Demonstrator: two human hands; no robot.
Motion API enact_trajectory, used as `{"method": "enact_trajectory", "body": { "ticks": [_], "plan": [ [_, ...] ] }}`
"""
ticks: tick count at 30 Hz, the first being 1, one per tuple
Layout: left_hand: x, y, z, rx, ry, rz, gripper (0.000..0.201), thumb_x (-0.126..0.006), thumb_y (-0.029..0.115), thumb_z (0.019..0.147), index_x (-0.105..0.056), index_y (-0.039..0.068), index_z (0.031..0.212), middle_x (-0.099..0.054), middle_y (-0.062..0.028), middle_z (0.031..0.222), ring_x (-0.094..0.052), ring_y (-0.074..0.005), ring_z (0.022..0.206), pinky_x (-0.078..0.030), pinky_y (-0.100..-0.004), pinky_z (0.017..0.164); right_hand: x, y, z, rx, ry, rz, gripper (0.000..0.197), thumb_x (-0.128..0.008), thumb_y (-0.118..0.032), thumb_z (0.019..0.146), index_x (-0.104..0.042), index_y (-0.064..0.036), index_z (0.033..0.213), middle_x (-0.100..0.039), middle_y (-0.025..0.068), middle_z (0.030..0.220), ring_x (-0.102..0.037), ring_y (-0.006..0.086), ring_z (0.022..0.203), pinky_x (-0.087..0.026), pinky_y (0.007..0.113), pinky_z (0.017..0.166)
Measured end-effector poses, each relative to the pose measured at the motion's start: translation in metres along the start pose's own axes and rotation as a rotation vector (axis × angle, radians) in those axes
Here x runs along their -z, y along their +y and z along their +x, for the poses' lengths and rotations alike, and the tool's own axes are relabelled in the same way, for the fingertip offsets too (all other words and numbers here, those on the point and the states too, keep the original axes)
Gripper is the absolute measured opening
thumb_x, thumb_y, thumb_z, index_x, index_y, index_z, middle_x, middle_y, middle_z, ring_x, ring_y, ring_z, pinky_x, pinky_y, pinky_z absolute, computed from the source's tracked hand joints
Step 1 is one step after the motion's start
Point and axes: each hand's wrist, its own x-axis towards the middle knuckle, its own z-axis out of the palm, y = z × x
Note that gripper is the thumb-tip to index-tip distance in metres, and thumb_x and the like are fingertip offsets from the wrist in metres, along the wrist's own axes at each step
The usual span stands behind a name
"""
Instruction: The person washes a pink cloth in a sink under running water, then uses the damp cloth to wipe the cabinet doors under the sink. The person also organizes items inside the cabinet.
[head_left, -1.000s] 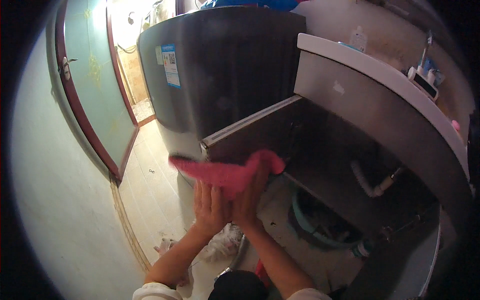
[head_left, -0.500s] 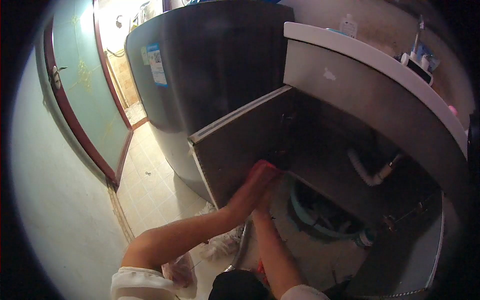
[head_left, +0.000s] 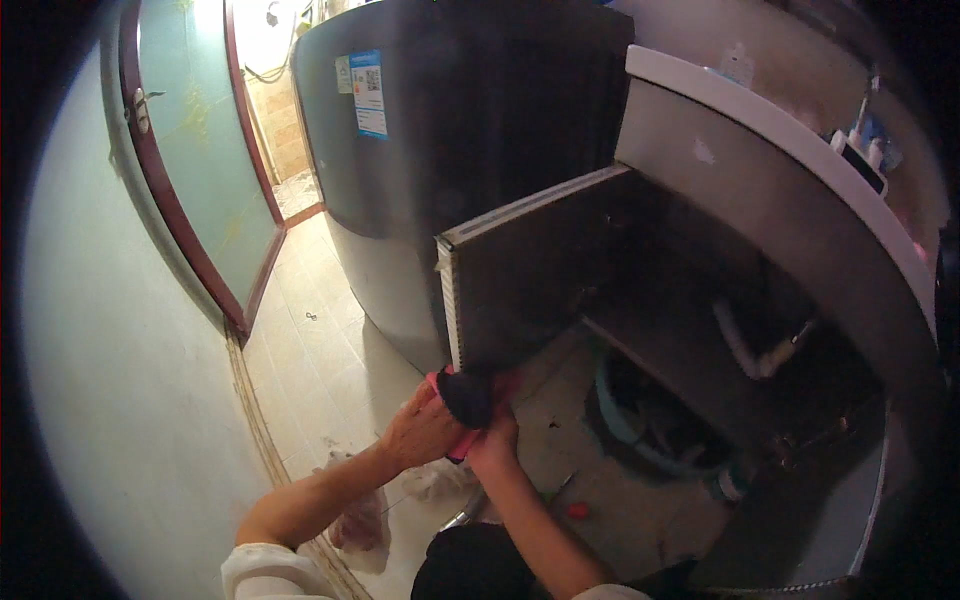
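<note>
Both my hands are together at the bottom outer corner of the open cabinet door. My left hand is closed round a pink-red object with a rounded black part; I cannot make out its kind. From the other side my right hand is pressed against the same object, its fingers mostly hidden. The object sits right at the door's lower edge; whether it touches the door I cannot tell.
Behind the door stands a large dark washing machine. A sink counter tops the cabinet, with a drain pipe inside. On the floor are a teal basin, plastic bags and a small red item. A glass door stands left.
Both hands have come left and down with the pink-red object, from the door's inner side near the hinges to its outer bottom corner. The view has shifted slightly.
</note>
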Motion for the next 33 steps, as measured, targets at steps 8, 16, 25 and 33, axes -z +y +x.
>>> {"method": "enact_trajectory", "body": {
  "ticks": [8, 16, 25, 33],
  "plan": [
    [-0.051, 0.045, -0.007, 0.555, 0.386, -0.754, 0.035, -0.059, 0.011, 0.074, -0.048, 0.003, 0.106, -0.053, -0.0174, 0.104, -0.050, -0.0346, 0.098, -0.038, -0.0455, 0.087, -0.072, -0.035, -0.068, 0.384, 0.021, -0.683, 0.041, -0.044, -0.024, 0.089, -0.040, -0.0049, 0.125, -0.049, 0.0071, 0.118, -0.046, 0.0172, 0.106, -0.036, 0.030, 0.091],
    [-0.002, -0.012, 0.063, 0.558, 0.596, -0.856, 0.035, -0.057, 0.010, 0.075, -0.048, 0.001, 0.108, -0.048, -0.0233, 0.105, -0.045, -0.0442, 0.095, -0.039, -0.0466, 0.080, -0.106, -0.060, -0.044, 0.737, -0.346, -1.032, 0.033, -0.044, -0.016, 0.091, -0.042, -0.0024, 0.121, -0.050, 0.0038, 0.110, -0.047, 0.0122, 0.095, -0.038, 0.026, 0.083],
    [0.047, -0.015, 0.150, 0.281, 0.939, -1.005, 0.041, -0.061, 0.015, 0.071, -0.048, -0.002, 0.106, -0.045, -0.0245, 0.108, -0.045, -0.0440, 0.097, -0.037, -0.0496, 0.083, -0.167, -0.138, -0.093, 1.212, -0.390, -1.196, 0.032, -0.049, -0.013, 0.086, -0.047, -0.0014, 0.116, -0.053, 0.0064, 0.107, -0.048, 0.0134, 0.095, -0.039, 0.028, 0.082],
    [0.128, 0.144, 0.202, -0.157, 0.995, -1.635, 0.046, -0.064, 0.018, 0.066, -0.049, -0.005, 0.103, -0.047, -0.0239, 0.101, -0.047, -0.0422, 0.094, -0.037, -0.0502, 0.085, -0.117, -0.228, -0.242, 1.394, 0.107, -1.746, 0.038, -0.051, -0.008, 0.080, -0.047, -0.0016, 0.117, -0.052, 0.0083, 0.103, -0.049, 0.0165, 0.093, -0.039, 0.028, 0.081]
  ]
}}
